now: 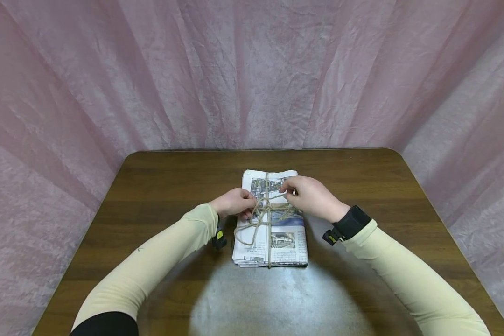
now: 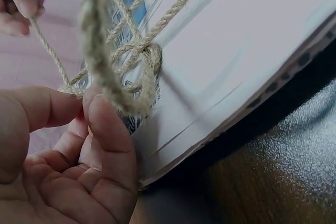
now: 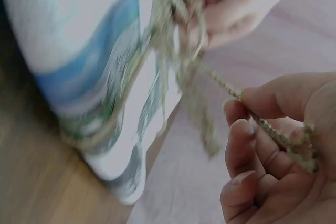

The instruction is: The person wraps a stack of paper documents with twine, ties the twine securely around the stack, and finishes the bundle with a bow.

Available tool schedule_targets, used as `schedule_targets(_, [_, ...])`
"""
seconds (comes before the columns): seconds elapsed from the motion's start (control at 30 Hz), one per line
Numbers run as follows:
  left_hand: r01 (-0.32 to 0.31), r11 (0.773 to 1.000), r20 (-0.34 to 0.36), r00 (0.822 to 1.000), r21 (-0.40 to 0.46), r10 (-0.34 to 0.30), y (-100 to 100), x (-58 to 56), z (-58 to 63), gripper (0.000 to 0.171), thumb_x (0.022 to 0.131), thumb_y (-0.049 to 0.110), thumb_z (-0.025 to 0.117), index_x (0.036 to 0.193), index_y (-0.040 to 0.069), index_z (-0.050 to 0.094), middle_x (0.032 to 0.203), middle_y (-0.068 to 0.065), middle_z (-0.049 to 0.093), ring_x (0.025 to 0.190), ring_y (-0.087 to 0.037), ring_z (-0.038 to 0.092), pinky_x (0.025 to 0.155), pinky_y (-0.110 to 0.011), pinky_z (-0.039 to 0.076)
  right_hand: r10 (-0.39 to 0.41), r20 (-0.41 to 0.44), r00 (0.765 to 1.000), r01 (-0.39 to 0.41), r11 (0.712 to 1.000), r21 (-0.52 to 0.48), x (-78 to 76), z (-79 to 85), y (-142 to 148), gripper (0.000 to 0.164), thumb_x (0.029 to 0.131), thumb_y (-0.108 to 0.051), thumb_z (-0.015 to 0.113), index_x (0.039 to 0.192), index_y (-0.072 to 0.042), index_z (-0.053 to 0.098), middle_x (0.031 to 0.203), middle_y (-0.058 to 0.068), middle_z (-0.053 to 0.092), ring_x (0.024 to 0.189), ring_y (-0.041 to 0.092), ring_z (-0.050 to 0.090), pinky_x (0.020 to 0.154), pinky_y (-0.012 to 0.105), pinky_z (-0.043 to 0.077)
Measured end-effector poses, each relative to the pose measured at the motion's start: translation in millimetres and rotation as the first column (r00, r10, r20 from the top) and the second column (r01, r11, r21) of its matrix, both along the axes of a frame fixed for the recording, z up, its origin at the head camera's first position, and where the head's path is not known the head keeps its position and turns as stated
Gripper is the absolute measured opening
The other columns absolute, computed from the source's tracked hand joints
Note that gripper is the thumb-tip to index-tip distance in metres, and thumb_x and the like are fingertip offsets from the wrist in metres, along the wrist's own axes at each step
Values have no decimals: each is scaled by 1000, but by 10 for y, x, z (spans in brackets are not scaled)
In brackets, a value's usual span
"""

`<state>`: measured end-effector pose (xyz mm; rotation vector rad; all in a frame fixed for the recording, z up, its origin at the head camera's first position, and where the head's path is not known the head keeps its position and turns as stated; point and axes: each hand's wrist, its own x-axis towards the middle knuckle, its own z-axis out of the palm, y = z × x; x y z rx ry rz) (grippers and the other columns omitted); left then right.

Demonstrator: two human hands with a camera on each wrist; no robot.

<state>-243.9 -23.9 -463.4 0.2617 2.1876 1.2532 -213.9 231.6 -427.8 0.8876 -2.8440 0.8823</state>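
Observation:
A stack of folded newspapers (image 1: 257, 252) lies flat on the table, tied crosswise with twine (image 1: 269, 242). Loops and loose ends of the twine gather around a knot near the middle of the stack. At the stack's left edge my left hand (image 1: 235, 202) pinches twine between thumb and forefinger beside the knot, as the left wrist view shows. My right hand (image 1: 312, 198), above the stack's right side, pinches a strand that runs taut from the knot; its frayed end lies across the palm in the right wrist view.
The brown wooden table (image 1: 164, 172) extends around the stack on every side. A pink curtain (image 1: 252, 74) hangs behind its far edge and along both sides. Light reflects off the tabletop in front of the stack.

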Motion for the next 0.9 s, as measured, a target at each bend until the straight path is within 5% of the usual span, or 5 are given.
schedule_targets(0.13, [-16,1000,3,1000,5,16,1,0,10,18,102,6,52,105,-6,65,76,-7,60,64,-13,57,59,-26,52,49,-41,998,-48,999,15,150,-36,-118,13,92,-6,66,102,-12,71,85,-8,65,75,8,58,69,33,50])
schedule_targets(0.33, [-46,999,19,999,22,46,-2,-7,3,18,105,7,51,112,-7,61,78,-9,60,64,-14,58,59,-26,53,89,49,995,-91,996,22,289,-276,-215,12,91,-8,69,99,-15,64,82,-11,61,68,3,56,66,28,50])
schedule_targets(0.6, [-95,995,25,995,41,94,-12,-21,-15,21,108,11,49,109,-8,58,80,-8,57,62,-14,61,60,-25,55,47,90,995,-50,998,33,270,-471,-254,17,92,-15,74,106,-14,64,81,-11,59,69,5,54,64,28,48])
schedule_targets(0.9, [-141,990,-39,989,19,142,-55,-20,26,18,106,13,53,110,-4,58,80,-11,58,65,-16,55,59,-27,50,-33,24,999,33,999,23,175,-368,-163,12,100,-30,68,102,-20,74,95,-7,61,79,10,55,71,33,48])
